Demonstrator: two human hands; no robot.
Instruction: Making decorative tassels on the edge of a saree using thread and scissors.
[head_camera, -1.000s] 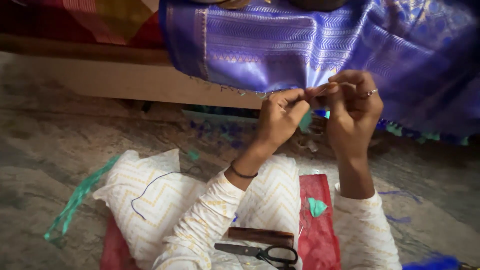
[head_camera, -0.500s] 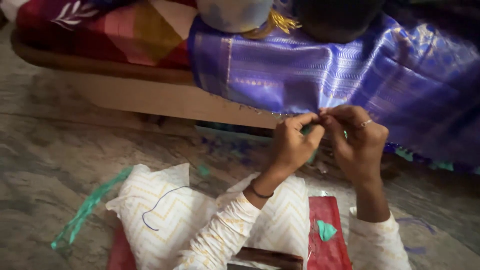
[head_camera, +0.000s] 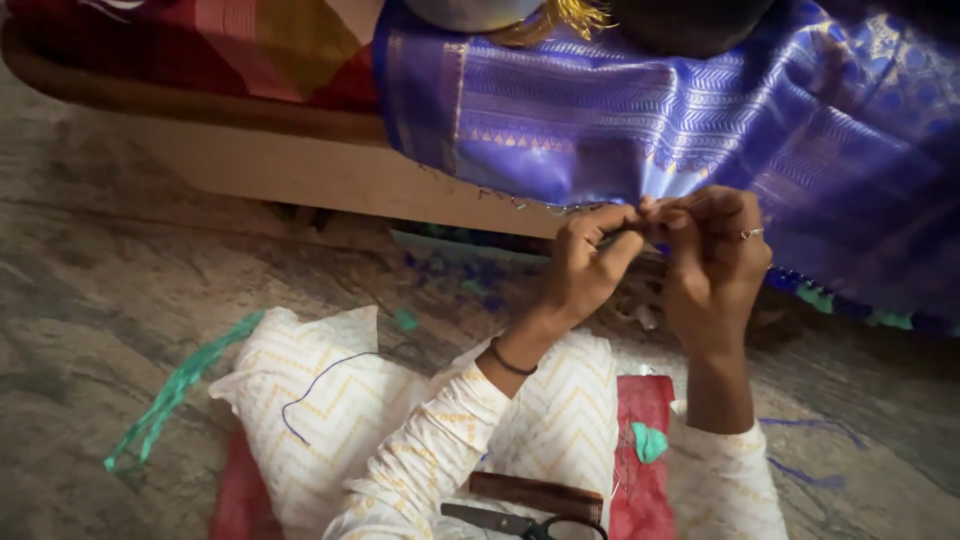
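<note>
My left hand (head_camera: 585, 265) and right hand (head_camera: 715, 255) pinch the hanging edge of the shiny purple woven silk cloth (head_camera: 640, 120), fingertips touching. Both grips are narrow, holding its fringe. Black-handled scissors (head_camera: 520, 522) lie on my lap.

My hands (head_camera: 650, 225) pinch glossy purple woven cloth (head_camera: 620, 110); matt stone floor (head_camera: 110, 300), brown wooden comb (head_camera: 535, 493) below me.

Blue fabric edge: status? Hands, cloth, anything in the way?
Left hand and right hand both pinching the blue fabric at its hanging edge. Fingertips meet there. Scissors and comb lie on the lap, untouched. Nothing blocking.
</note>
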